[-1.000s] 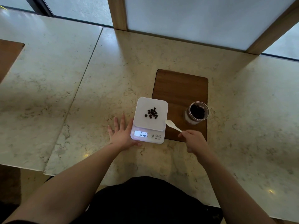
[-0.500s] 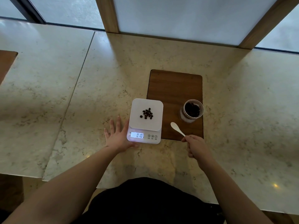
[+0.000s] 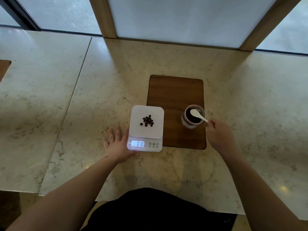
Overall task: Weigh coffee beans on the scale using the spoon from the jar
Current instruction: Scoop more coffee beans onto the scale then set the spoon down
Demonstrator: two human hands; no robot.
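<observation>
Coffee beans (image 3: 147,120) lie in a small loose heap at the middle of the scale's white plate, away from every edge, so none can roll off and all their weight bears on the plate. Working from the left: the left hand (image 3: 117,145) lies flat on the worktop (image 3: 70,100), its fingers (image 3: 115,132) spread and gripping nothing, the thumb side against the scale (image 3: 145,129) near its lit display, likely to keep it from sliding. The scale sits partly over the left edge of a wooden board (image 3: 175,90). On the board's right side stands the open jar (image 3: 193,116) with dark beans inside. The right hand (image 3: 218,135) pinches the handle end of the white spoon (image 3: 198,115), whose bowl is over the jar's mouth, probably for another scoop.
</observation>
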